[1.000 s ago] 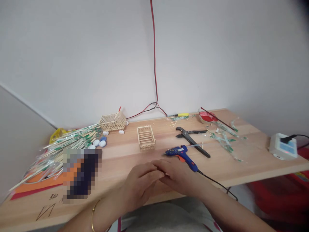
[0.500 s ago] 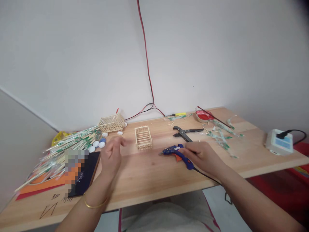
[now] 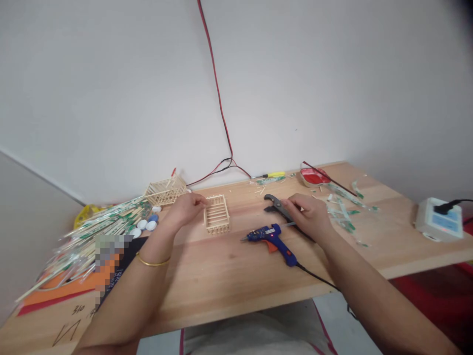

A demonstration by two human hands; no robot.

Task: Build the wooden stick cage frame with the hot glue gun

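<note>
My left hand [image 3: 187, 209] is closed, its thumb and fingertips pinched at the upper left corner of a small slatted crate made of wooden sticks [image 3: 217, 216]. The crate rests on the table. My right hand [image 3: 309, 213] has its fingers closed round the handle of dark grey pliers [image 3: 275, 203], whose jaws point to the left. Just in front of the pliers lies a blue hot glue gun [image 3: 271, 239] with an orange trigger and a small lit red light. A clear glue stick pokes out of its back, under my right hand.
A larger stick basket [image 3: 166, 190] stands at the back left, beside white and blue bottle caps [image 3: 151, 225]. Wrapped chopsticks [image 3: 107, 222] are heaped at the left. Further right are a red-lined dish [image 3: 315, 176], torn wrappers [image 3: 343, 212], a yellow-handled screwdriver [image 3: 275, 175] and a white power box [image 3: 439, 219].
My left hand has moved forward and right to the small crate. My right hand has let go of the glue gun and moved up to the pliers.
</note>
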